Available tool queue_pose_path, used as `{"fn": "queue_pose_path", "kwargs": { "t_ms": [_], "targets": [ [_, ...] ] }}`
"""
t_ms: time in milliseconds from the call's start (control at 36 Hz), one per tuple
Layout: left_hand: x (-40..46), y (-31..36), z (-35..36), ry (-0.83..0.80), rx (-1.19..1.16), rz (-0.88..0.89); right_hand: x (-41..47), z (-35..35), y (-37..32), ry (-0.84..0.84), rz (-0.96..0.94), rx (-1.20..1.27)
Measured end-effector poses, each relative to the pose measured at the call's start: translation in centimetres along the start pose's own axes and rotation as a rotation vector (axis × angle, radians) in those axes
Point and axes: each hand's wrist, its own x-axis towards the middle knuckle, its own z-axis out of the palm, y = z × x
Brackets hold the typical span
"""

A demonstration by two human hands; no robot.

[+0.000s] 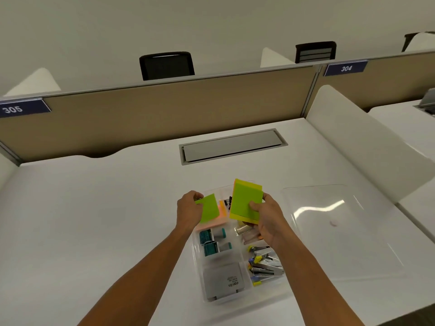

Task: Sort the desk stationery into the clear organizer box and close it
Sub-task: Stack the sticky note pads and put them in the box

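Observation:
The clear organizer box [196, 262] lies open on the white desk in front of me. Above its far end, my left hand [188, 209] holds a thin green sticky-note pad [209, 208] tilted over a pink pad [211, 224]. My right hand [268, 217] grips a thicker stack of green, yellow and orange sticky notes [244, 201], held upright over the box. Inside the box lie teal correction tapes [213, 242], a grey case [223, 281], several staplers [264, 264], black binder clips [227, 200] and small clear items [244, 232]. The clear lid [341, 231] rests flat to the box's right.
A grey cable hatch [231, 145] is set into the desk behind the box. A beige partition [153, 114] closes the back, a white divider [362, 142] the right side. Black chairs [166, 65] stand beyond the partition.

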Motion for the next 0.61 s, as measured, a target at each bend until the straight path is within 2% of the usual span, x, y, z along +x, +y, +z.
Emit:
{"fn": "queue_pose_path", "kwargs": {
  "t_ms": [222,528,611],
  "targets": [
    [0.0,-0.2,1.0,-0.036,0.039,0.001,0.0,0.1,0.5,-0.007,-0.022,-0.057],
    [-2.2,-0.5,0.1,0.116,-0.142,0.079,0.5,0.4,1.3,-0.03,-0.146,-0.267],
    [-2.6,-0.1,-0.4,0.047,-0.28,0.055,0.6,0.8,1.6,-0.047,-0.17,-0.315]
  ]
}}
